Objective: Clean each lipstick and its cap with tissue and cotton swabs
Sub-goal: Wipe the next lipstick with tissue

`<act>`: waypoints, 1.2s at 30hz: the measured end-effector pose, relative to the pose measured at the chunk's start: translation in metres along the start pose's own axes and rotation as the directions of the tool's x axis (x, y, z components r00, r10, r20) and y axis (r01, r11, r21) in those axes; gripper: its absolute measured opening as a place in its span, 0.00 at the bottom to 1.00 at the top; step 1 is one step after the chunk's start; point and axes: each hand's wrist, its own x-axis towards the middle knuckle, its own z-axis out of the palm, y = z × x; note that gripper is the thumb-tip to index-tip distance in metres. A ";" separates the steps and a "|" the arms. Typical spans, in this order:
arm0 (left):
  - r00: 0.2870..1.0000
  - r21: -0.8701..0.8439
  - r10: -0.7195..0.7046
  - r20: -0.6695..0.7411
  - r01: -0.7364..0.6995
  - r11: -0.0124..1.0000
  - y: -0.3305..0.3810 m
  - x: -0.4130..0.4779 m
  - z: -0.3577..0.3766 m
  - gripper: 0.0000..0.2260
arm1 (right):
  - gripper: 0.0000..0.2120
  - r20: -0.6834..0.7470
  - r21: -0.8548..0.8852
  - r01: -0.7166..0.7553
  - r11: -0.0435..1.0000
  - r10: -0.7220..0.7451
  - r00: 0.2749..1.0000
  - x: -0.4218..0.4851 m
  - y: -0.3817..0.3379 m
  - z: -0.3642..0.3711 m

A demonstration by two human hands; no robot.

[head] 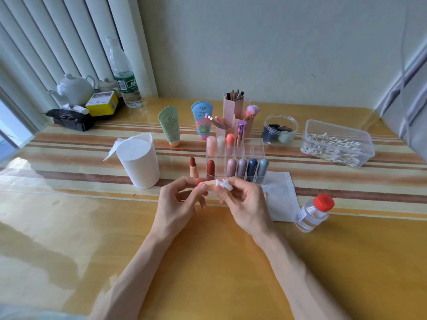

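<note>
My left hand [182, 199] holds a peach lipstick cap [208, 183] between thumb and fingers. My right hand [242, 202] pinches a crumpled bit of white tissue [223, 184] against the cap's end. An uncapped red lipstick [193, 167] in a peach base stands upright on the table, just left of the clear organizer [254, 148]. Several capped lipsticks stand in the organizer's compartments. A tissue roll [139, 161] stands to the left. A clear box of cotton swabs [336, 144] sits at the right.
A flat tissue sheet [280, 195] lies right of my hands, beside a small clear bottle with a red cap [315, 212]. Two cream tubes [169, 125], pink brush holders [235, 112], a round jar [280, 129], a water bottle [124, 75] and teapots [74, 87] stand further back.
</note>
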 end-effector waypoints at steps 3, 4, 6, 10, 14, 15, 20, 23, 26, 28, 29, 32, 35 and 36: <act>0.998 0.012 0.058 0.002 -0.058 0.998 -0.003 -0.001 -0.002 0.08 | 0.11 0.029 0.037 -0.064 0.997 0.063 0.998 0.000 0.001 0.002; 0.997 0.008 0.074 0.004 -0.074 0.997 -0.003 -0.001 -0.002 0.08 | 0.12 0.026 0.057 -0.080 0.995 0.079 0.997 -0.001 0.001 0.003; 0.995 0.017 0.100 0.010 -0.100 0.995 -0.003 -0.002 -0.002 0.07 | 0.11 0.027 0.104 -0.112 0.988 0.110 0.994 -0.002 0.000 0.003; 0.989 0.098 0.145 0.004 -0.145 0.985 -0.005 -0.003 -0.004 0.04 | 0.10 0.079 0.181 -0.196 0.964 0.184 0.980 -0.002 -0.002 0.001; 0.972 0.200 0.234 -0.004 -0.229 0.953 -0.007 -0.003 -0.003 0.07 | 0.09 0.152 0.290 -0.285 0.914 0.250 0.956 -0.002 -0.004 -0.003; 0.969 0.216 0.245 0.000 -0.240 0.947 -0.007 -0.003 -0.003 0.07 | 0.09 0.175 0.320 -0.320 0.892 0.277 0.945 -0.002 -0.006 -0.004; 0.965 0.240 0.262 0.019 -0.259 0.936 -0.006 -0.003 -0.002 0.06 | 0.08 0.323 0.480 -0.542 0.690 0.436 0.840 0.000 -0.014 -0.017; 0.961 0.218 0.274 0.017 -0.271 0.937 -0.003 -0.003 -0.001 0.07 | 0.06 0.368 0.516 -0.589 0.623 0.459 0.808 0.001 -0.018 -0.019; 0.959 0.216 0.284 0.002 -0.278 0.936 -0.004 -0.004 -0.001 0.07 | 0.05 0.399 0.541 -0.611 0.578 0.464 0.791 0.002 -0.021 -0.021; 0.953 0.215 0.300 -0.045 -0.284 0.934 -0.004 -0.003 -0.003 0.07 | 0.05 0.389 0.555 -0.608 0.568 0.469 0.793 0.003 -0.020 -0.025; 0.949 0.216 0.309 -0.070 -0.288 0.933 -0.004 -0.003 -0.005 0.08 | 0.06 0.367 0.537 -0.597 0.595 0.473 0.801 0.003 -0.019 -0.027; 0.932 0.283 0.356 -0.066 -0.325 0.903 -0.003 -0.001 -0.013 0.10 | 0.15 0.155 0.135 -0.448 0.884 0.428 0.890 0.000 -0.013 -0.024; 0.903 0.401 0.428 -0.041 -0.377 0.835 -0.002 -0.002 -0.018 0.11 | 0.17 0.123 -0.251 -0.167 0.953 0.203 0.971 -0.004 -0.012 -0.014; 0.898 0.421 0.436 -0.050 -0.377 0.825 -0.002 -0.002 -0.020 0.11 | 0.17 0.166 -0.246 -0.122 0.961 0.166 0.972 -0.005 -0.015 -0.012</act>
